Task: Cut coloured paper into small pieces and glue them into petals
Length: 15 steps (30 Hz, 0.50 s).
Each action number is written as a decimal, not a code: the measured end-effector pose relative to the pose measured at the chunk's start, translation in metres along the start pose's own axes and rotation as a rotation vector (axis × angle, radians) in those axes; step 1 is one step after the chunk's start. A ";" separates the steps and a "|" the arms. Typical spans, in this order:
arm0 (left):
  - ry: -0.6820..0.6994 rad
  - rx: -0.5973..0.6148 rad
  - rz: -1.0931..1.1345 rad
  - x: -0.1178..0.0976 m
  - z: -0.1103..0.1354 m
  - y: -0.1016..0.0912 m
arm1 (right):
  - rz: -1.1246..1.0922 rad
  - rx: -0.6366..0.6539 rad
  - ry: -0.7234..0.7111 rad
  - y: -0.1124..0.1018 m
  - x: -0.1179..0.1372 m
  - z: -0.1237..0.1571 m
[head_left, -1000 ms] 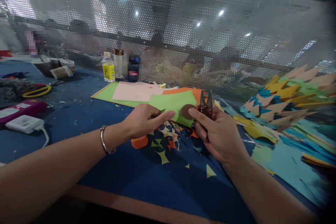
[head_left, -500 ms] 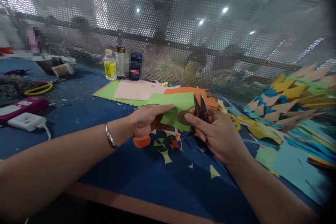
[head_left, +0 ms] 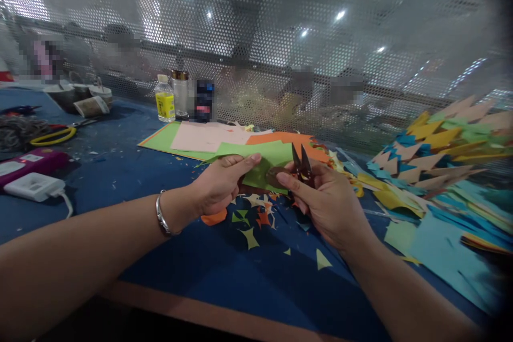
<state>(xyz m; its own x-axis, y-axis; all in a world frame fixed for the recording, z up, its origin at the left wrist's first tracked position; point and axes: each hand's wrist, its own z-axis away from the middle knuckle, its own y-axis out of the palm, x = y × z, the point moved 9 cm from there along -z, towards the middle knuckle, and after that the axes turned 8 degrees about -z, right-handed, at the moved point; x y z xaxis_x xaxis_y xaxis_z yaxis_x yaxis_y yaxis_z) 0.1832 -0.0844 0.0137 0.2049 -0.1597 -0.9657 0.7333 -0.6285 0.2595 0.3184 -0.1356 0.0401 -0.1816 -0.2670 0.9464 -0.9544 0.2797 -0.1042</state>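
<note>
A sheet of green paper [head_left: 266,154] is pinched by my left hand [head_left: 220,179], its thumb lying on top of the sheet. My right hand [head_left: 332,200] grips a pair of scissors [head_left: 301,163], blades pointing up and slightly apart beside the paper's right edge. With the same hand's thumb I press a round brown disc [head_left: 274,175] against the paper. The scissors' handles are hidden in my palm. Below my hands lie paper scraps, among them a pale green one [head_left: 250,238] and an orange piece [head_left: 214,218].
Pink [head_left: 200,136] and orange [head_left: 280,140] sheets lie behind my hands. A yellow-labelled bottle [head_left: 164,99] and a glass jar [head_left: 181,93] stand by the mesh screen. Spiky layered paper pieces [head_left: 428,149] and blue sheets [head_left: 449,256] are at right, a purple power strip [head_left: 36,163] at left.
My left hand's fingers have closed more tightly on the green paper, whose left side now bends. The whole view has shifted slightly. The scissors and disc stay in my right hand.
</note>
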 end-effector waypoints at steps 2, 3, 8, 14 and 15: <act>0.026 0.016 0.002 -0.002 0.000 0.002 | 0.016 0.005 -0.005 0.000 0.000 0.000; 0.038 0.016 -0.001 -0.004 0.000 0.003 | 0.024 0.009 -0.007 0.000 0.000 0.000; 0.044 -0.022 -0.018 -0.007 0.001 0.000 | 0.039 0.026 0.000 0.003 0.000 0.000; 0.079 0.017 0.006 -0.011 0.001 0.003 | 0.006 0.016 -0.013 0.003 0.004 0.001; 0.082 0.016 0.012 -0.011 0.001 0.003 | 0.002 0.016 -0.019 0.003 0.004 0.001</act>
<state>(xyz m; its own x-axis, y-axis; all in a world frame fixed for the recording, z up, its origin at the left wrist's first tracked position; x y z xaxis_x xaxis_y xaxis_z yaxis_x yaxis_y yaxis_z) 0.1827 -0.0859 0.0251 0.2666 -0.1042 -0.9582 0.7202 -0.6391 0.2699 0.3144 -0.1364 0.0436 -0.1882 -0.2842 0.9401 -0.9577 0.2651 -0.1115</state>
